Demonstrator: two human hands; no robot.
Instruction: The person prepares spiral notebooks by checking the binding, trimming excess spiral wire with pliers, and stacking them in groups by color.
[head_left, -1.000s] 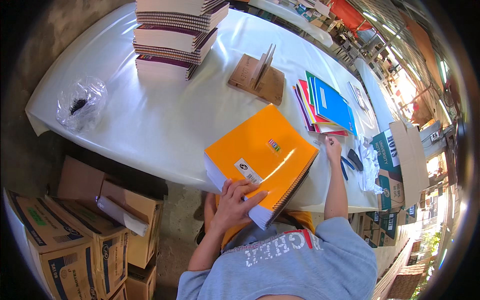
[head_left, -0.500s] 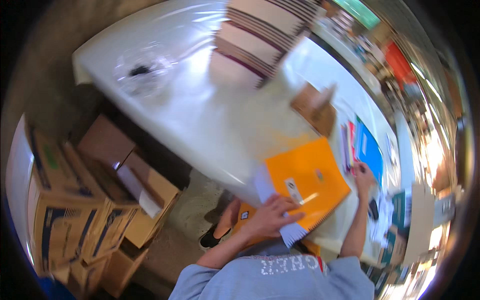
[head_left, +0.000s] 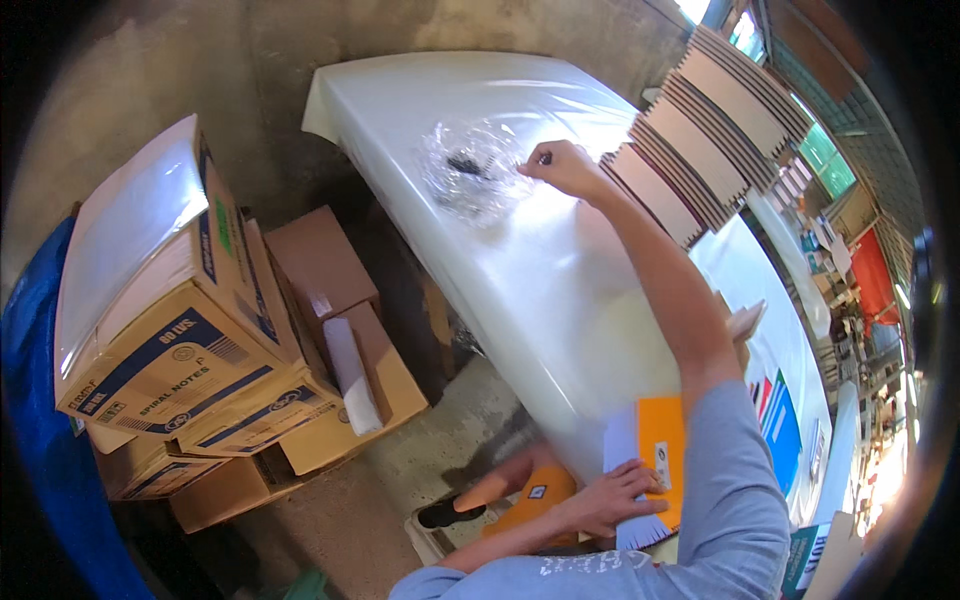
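Observation:
An orange spiral notebook [head_left: 672,425] lies at the near edge of the table, partly hidden by my right arm. White pages show along its left side. My left hand [head_left: 615,500] rests on it with the fingers stretched out over the pages and cover. My right hand [head_left: 565,168] reaches across the table beside a crumpled clear plastic bag [head_left: 480,195] with a small black thing in it. The right fingers are pinched together; a dark spot shows at them, too small to name.
Stacks of spiral-bound notebooks [head_left: 695,145] stand at the far right of the white-covered table [head_left: 560,310]. Blue and red notebooks [head_left: 782,430] lie right of my arm. Cardboard boxes [head_left: 180,350] are piled on the floor at left, near a blue sheet [head_left: 40,430].
My right hand has swung from the blue and red notebooks at the right to the plastic bag. My left hand stays on the orange notebook. The view has turned left.

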